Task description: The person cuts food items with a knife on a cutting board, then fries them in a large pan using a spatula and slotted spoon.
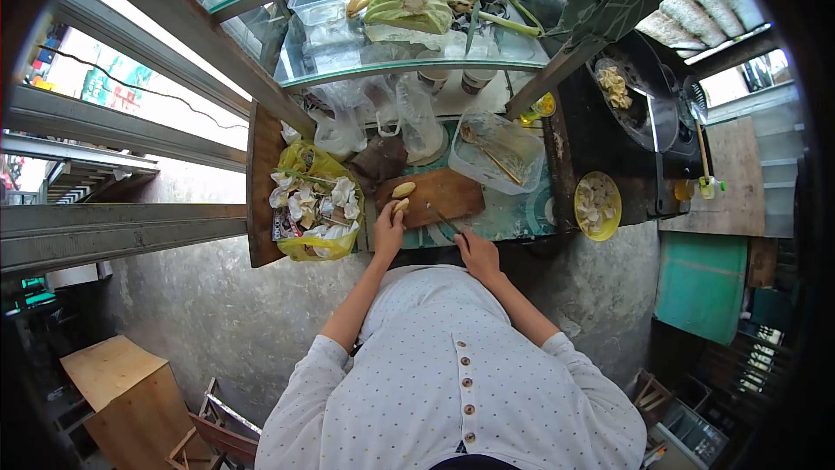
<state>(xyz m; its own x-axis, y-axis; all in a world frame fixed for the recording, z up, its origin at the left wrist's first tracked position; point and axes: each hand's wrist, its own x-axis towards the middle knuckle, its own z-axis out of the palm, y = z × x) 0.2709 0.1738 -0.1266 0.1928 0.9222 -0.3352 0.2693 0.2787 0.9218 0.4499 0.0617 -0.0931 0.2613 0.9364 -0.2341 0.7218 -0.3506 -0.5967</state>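
Observation:
A brown wooden cutting board (461,194) lies on the counter in front of me. At its left end, my left hand (388,233) has its fingers closed on a pale yellow, oval piece of food (401,206). A second piece of the same kind (404,190) rests just beyond it on the board. My right hand (478,254) grips a knife (447,222) at the board's near edge. The knife's blade points up and left over the board, apart from the yellow pieces. Its handle is mostly hidden in my fist.
Left of the board stands a yellow plastic bag (320,248) full of scraps. A clear plastic tub (497,153) sits behind right. Farther right are a yellow bowl (597,206) with pale pieces and a wok (639,113) on a stove. A glass shelf (417,70) holds cabbage (407,7) overhead.

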